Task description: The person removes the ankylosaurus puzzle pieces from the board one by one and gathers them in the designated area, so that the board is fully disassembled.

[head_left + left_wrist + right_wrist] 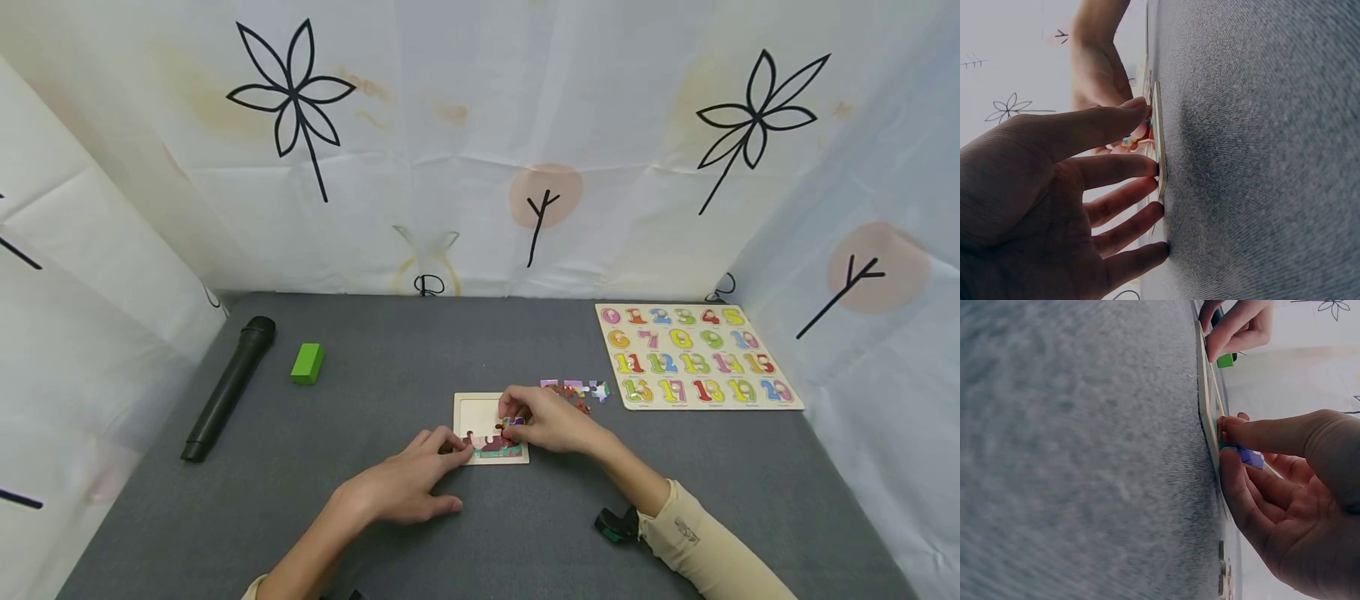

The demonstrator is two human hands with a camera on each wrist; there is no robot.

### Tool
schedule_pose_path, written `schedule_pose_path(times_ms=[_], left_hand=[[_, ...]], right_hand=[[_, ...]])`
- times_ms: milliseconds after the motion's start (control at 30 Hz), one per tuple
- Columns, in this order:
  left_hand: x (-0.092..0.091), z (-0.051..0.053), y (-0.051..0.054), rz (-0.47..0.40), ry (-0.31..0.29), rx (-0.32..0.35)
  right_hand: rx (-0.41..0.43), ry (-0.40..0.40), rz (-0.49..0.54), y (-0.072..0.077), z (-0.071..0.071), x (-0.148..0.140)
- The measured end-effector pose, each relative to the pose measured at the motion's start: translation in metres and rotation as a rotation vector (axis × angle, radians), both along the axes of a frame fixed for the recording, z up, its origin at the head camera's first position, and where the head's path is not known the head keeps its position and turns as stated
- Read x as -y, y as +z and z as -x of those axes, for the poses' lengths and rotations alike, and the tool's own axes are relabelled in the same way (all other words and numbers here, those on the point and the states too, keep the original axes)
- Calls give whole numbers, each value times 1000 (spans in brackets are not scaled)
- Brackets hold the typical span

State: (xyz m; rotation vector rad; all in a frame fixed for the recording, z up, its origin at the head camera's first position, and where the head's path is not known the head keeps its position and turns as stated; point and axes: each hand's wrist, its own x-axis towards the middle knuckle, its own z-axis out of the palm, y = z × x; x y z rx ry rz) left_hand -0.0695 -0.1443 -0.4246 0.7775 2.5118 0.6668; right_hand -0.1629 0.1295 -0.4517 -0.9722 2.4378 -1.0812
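Note:
A small wooden puzzle frame [476, 408] lies on the grey table, its lower part filled with brown and teal pieces. My right hand [551, 421] pinches a jigsaw piece [1251, 457], purple on its visible face, between thumb and fingers over the frame's right side. In the right wrist view the piece is tilted, its lower end near the tray. My left hand [412, 479] rests its straight fingers at the frame's left edge; in the left wrist view the fingertips [1150, 166] touch that edge. Several loose jigsaw pieces [573, 388] lie just beyond the right hand.
A number puzzle board [697, 358] lies at the back right. Toward the left are a green block [307, 364] and a black microphone [228, 387]. A dark wrist device [617, 526] sits by the right sleeve. White printed curtains [465, 125] surround the table.

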Motion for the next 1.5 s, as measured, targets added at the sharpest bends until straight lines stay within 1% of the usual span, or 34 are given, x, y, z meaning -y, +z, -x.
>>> schedule_pose_path(times_ms=[133,233,433,567,667,800,933,1033,1200,1333,1433,1500], left_hand=[[0,0,0,3,1,0],[-1,1,0,5,1,4],[-1,1,0,2,7,8],[0,1,0,1,12,15],[-1,1,1,-1,16,19],[-2,0,1,3,8,-1],[-5,-2,1,31,-5,-36],[-8,-4,0,59,3,-46],[-13,-6,-1,97,15,-58],[-14,-7,-1,110,16,-69],[-14,-7,0,115,19,-54],[-14,-6,1,119,20,-39]], right_hand=[[-51,-15,-51,4,-1,1],[-67,-10,-81,5,0,1],[-56,12,-90,9,-2,3],[-81,27,-87,7,-3,5],[-105,21,-94,6,-4,7],[-123,8,-96,5,-5,8],[-126,-6,-98,5,-4,8],[-117,-20,-105,7,-4,7],[-67,-32,-93,11,1,4],[39,-19,-20,14,7,-3],[126,-2,38,15,11,-9],[166,-5,68,16,12,-15]])
